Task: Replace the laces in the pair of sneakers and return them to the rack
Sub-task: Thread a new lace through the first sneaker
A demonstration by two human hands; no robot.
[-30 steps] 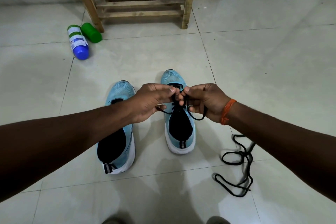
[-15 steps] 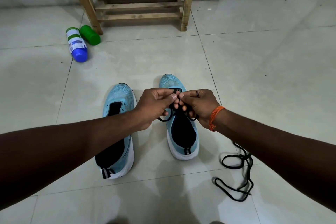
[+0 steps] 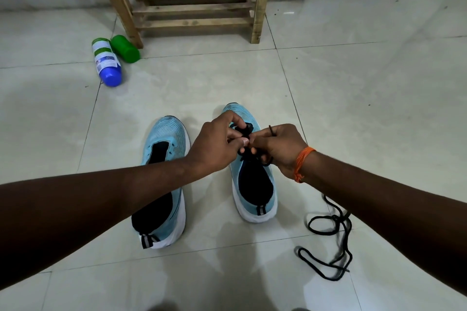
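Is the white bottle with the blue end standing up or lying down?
Lying down. The bottle rests on its side on the floor, blue end toward the camera.

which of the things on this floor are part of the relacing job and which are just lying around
Job:
right light-blue white-soled sneaker
matching left sneaker
thin black lace, pinched by left hand and right hand
loose black lace
slatted wooden rack

Lying about:
white-and-green bottle with blue cap
green plastic bottle beside it
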